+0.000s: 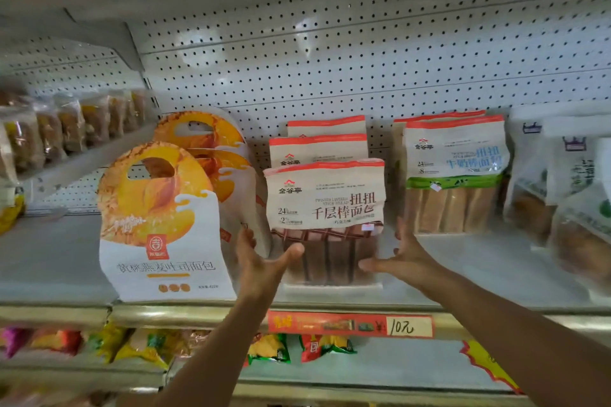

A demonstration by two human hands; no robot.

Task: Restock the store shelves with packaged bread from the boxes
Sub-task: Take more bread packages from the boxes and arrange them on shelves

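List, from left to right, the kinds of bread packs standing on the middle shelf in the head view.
Orange toast bag with handle hole → brown twisted stick bread pack, between the left hand and right hand → green-banded stick bread pack → white bags with a crown mark.

Single head view, close, facing the shelf point(463, 269) front-on, perhaps tilted slightly upward.

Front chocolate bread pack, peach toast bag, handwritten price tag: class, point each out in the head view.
Front chocolate bread pack point(325, 198): head view, on its beige printed label.
Peach toast bag point(158, 228): head view, on the orange peach picture.
Handwritten price tag point(408, 327): head view, on the yellow written patch.
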